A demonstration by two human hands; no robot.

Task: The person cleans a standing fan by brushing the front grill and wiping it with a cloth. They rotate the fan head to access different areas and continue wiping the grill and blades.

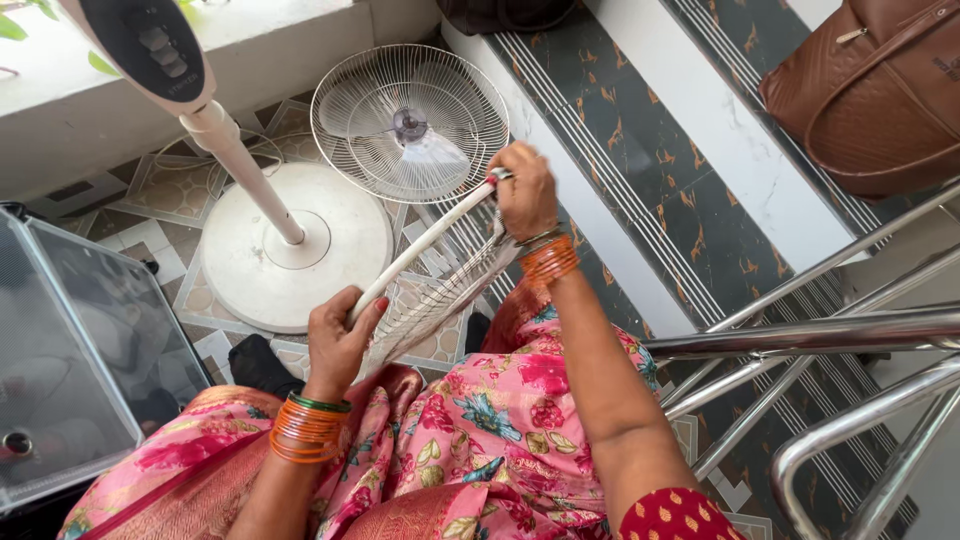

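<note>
My left hand (338,338) and right hand (522,192) each close their grip around the rim of a white fan grille (432,290), tilted above my lap. Just beyond it, a second grille (410,122) lies by the fan's round base (295,245).

I see open floor only between my hands (430,265) and the fan base (296,248), hemmed by the grille half (410,122) ahead, a glass cabinet (70,350) left, and steel railings (820,340) right.

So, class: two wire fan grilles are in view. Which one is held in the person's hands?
The grille seen edge-on over the lap, gripped by left hand and right hand. The other grille lies flat on the floor, untouched.
</note>
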